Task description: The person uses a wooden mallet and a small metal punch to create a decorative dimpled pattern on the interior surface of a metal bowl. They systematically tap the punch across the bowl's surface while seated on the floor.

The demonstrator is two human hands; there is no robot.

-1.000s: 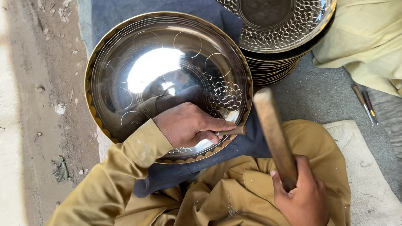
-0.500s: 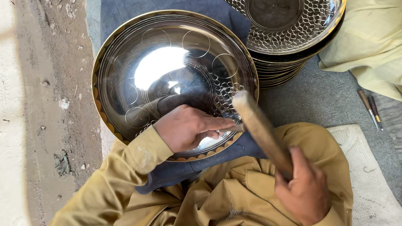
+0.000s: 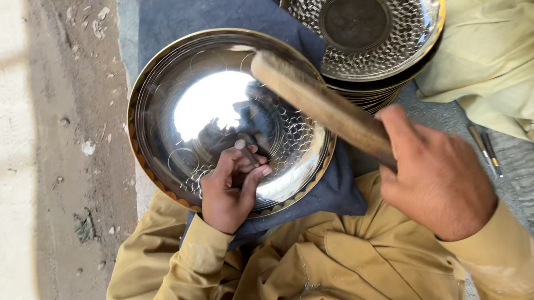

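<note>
A small punch (image 3: 245, 151) is pinched upright by the left hand (image 3: 229, 189) on the shiny metal tray (image 3: 179, 115), where only the lower right part is patterned, while a wooden mallet (image 3: 320, 104) is gripped by the right hand (image 3: 437, 176).

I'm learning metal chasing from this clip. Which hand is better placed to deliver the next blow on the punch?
Likely the right hand: it grips the wooden mallet, raised above the punch. The left hand pinches that punch against the shiny metal dish, so it is occupied steadying it.
</note>
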